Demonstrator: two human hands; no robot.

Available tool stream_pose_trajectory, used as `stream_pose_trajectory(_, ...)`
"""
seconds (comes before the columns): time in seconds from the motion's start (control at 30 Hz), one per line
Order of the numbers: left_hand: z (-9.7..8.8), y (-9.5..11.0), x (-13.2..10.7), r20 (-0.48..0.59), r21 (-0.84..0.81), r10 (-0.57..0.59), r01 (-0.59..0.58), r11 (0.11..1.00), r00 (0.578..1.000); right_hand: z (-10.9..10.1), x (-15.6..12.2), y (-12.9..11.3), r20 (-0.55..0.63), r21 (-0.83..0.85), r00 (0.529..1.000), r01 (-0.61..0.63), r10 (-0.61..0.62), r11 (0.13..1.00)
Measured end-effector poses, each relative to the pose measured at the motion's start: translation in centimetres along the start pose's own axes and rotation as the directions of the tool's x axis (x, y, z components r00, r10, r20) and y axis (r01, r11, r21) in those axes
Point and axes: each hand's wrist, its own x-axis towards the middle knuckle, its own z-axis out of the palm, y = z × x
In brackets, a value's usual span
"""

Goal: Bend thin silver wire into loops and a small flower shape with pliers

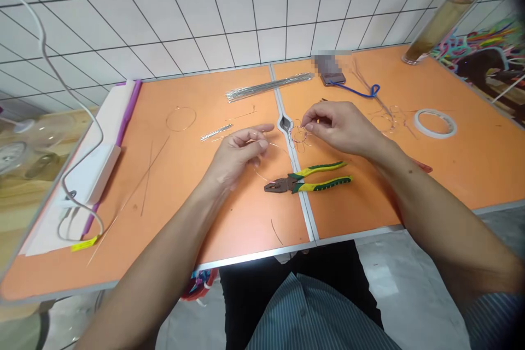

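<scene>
My left hand (241, 154) is over the middle of the orange table, thumb and fingers closed on a thin wire (276, 146) that curves out from them. To its right, my right hand (338, 127) pinches fine wire between thumb and forefinger. A small ring of twisted wire (301, 135) shows just below those fingertips; whether it is joined to the pinched piece I cannot tell. Combination pliers (283, 185) with yellow and green handles lie between me and both hands, jaws to the left. Another wire circle (181, 119) rests at the left.
Behind the hands lies a bundle of straight wires (268, 87), with a shorter bundle (216, 132) nearer. A white tape roll (417, 122), a dark device (330, 72) and a tall bottle (443, 24) are at the right. A white power strip (92, 175) with cables stands left.
</scene>
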Motion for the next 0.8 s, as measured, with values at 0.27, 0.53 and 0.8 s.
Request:
stream_pose_trajectory(0.27, 0.6, -0.7, -0.2, 0.218, -0.031, -0.014, 0.021, 0.999, 0.976, 1.4, -0.5, -2.5, 0.044, 0.118, 0.993, 0.106, -0.111, 0.987)
stream_pose_trajectory(0.53, 0.5, -0.7, -0.1, 0.169, -0.066, 0.094, -0.084, 0.994, 0.981, 2.0, -0.6, -2.8, 0.042, 0.469, 0.994, -0.105, 0.097, 0.877)
stream_pose_trajectory(0.8, 0.4, -0.5, 0.1, 0.081, -0.106, 0.146, -0.137, 0.985, 0.986, 2.0, -0.2, -2.4, 0.004, 0.532, 0.991, -0.118, 0.137, 0.838)
